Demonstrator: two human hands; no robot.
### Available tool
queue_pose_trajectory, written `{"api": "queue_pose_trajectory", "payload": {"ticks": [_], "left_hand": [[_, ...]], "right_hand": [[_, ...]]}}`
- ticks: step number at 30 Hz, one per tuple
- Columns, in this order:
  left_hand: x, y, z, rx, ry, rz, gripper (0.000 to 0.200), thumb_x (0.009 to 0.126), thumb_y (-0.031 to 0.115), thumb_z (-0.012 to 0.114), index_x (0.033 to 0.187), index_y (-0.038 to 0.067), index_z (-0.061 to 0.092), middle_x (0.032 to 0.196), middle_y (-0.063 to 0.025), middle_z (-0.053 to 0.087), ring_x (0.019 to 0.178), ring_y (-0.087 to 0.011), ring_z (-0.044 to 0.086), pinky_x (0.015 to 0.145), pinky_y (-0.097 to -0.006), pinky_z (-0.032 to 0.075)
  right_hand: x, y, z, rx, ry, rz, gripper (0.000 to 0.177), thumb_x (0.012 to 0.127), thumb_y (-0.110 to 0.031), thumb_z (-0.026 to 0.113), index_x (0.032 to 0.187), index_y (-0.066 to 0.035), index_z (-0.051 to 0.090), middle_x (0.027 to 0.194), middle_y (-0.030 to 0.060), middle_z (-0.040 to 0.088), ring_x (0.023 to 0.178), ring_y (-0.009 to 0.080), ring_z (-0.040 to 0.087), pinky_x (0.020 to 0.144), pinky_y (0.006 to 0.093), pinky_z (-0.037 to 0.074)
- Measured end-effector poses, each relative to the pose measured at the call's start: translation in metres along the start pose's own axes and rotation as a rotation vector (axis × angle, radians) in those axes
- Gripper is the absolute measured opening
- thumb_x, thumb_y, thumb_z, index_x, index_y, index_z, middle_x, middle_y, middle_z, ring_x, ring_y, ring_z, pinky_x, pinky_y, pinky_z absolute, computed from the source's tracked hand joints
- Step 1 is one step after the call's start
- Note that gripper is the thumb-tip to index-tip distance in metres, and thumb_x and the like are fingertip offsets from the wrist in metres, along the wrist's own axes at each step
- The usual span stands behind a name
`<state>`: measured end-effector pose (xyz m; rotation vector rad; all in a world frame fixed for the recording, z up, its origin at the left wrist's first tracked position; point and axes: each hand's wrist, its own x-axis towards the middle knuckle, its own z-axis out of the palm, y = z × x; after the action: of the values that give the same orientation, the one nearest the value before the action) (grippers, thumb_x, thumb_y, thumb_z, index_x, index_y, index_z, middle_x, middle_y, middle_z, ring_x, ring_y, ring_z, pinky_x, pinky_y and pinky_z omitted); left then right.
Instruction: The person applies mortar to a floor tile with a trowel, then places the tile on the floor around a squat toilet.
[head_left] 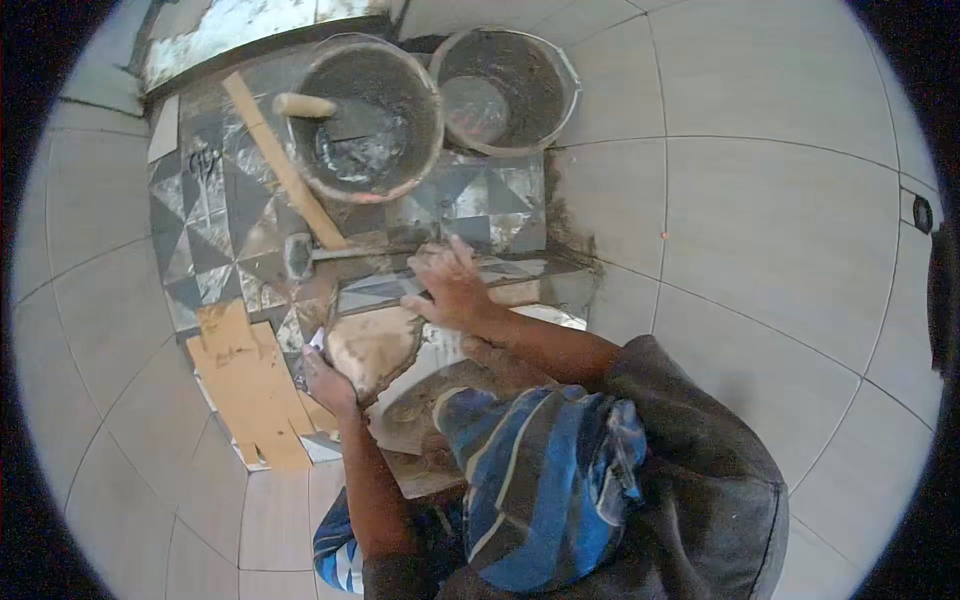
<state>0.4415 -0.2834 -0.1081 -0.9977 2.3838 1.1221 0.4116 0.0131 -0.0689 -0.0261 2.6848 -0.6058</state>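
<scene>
My left hand (328, 380) grips the left edge of a pale beige slab (372, 348) with a rough, dirty rim, which looks like a piece of tile. A small white bit shows by its fingertips, too small to name. Over a strip of patterned tile (385, 289) is my right hand (450, 285), its fingers spread and slightly blurred, holding nothing visible. Just beyond that strip lies a hammer (299, 257), its handle pointing toward my right hand. My right forearm crosses above a white, mortar-smeared surface (445, 350).
Two mortar-caked buckets (372, 190) (505, 95) stand at the back; a wooden-handled tool (303, 105) rests in the left one. A wooden strip (285, 160) lies on patterned tiles. Torn cardboard (245, 375) is at left. Tiled walls (760, 220) close in both sides.
</scene>
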Motion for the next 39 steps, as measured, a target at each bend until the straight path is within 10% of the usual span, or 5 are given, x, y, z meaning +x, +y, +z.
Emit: {"api": "queue_pose_trajectory", "payload": {"ticks": [10, 27, 30, 32, 39], "left_hand": [[0.012, -0.022, 0.004, -0.111, -0.068, 0.01, 0.068, 0.112, 0.049, 0.038, 0.136, -0.01, 0.063, 0.136, -0.0284, 0.067, 0.128, -0.0406, 0.061, 0.11, -0.0439, 0.044], [-0.026, 0.046, -0.009, 0.159, 0.218, 0.084, 0.043, 0.111, 0.03, 0.044, 0.114, -0.005, 0.068, 0.107, -0.0279, 0.071, 0.096, -0.049, 0.066, 0.084, -0.053, 0.05], [-0.024, 0.028, -0.002, 0.109, 0.243, 0.189, 0.045, 0.1, 0.031, 0.062, 0.13, -0.003, 0.063, 0.109, -0.0249, 0.072, 0.096, -0.0428, 0.069, 0.087, -0.0491, 0.053], [-0.026, 0.025, -0.002, 0.174, 0.198, 0.406, 0.082, 0.081, 0.037, 0.084, 0.146, -0.003, 0.054, 0.121, -0.0223, 0.071, 0.108, -0.0373, 0.069, 0.096, -0.0472, 0.053], [-0.023, 0.027, -0.001, 0.198, 0.165, 0.42, 0.094, 0.077, 0.043, 0.091, 0.148, -0.003, 0.05, 0.131, -0.0236, 0.065, 0.119, -0.0374, 0.065, 0.1, -0.0462, 0.053]], "right_hand": [[-0.004, 0.016, 0.003, -0.007, 0.131, -0.101, 0.078, 0.091, -0.065, 0.065, 0.139, -0.003, 0.06, 0.124, 0.0227, 0.064, 0.136, 0.0388, 0.051, 0.125, 0.0639, 0.02], [-0.021, 0.061, -0.005, -0.163, 0.014, -0.063, 0.104, 0.072, -0.082, 0.072, 0.141, -0.005, 0.06, 0.134, 0.0219, 0.062, 0.138, 0.0383, 0.049, 0.127, 0.0622, 0.016], [-0.019, 0.063, -0.005, -0.099, 0.004, -0.046, 0.106, 0.07, -0.083, 0.073, 0.143, -0.007, 0.058, 0.138, 0.0212, 0.059, 0.14, 0.0382, 0.048, 0.127, 0.0629, 0.015], [-0.015, 0.06, -0.006, -0.095, 0.003, -0.09, 0.107, 0.07, -0.082, 0.073, 0.144, -0.007, 0.058, 0.138, 0.0208, 0.06, 0.14, 0.0384, 0.048, 0.127, 0.0632, 0.015], [-0.016, 0.052, -0.016, -0.094, -0.074, -0.014, 0.109, 0.068, -0.078, 0.077, 0.148, -0.007, 0.055, 0.142, 0.021, 0.058, 0.142, 0.0391, 0.047, 0.127, 0.0632, 0.015]]}}
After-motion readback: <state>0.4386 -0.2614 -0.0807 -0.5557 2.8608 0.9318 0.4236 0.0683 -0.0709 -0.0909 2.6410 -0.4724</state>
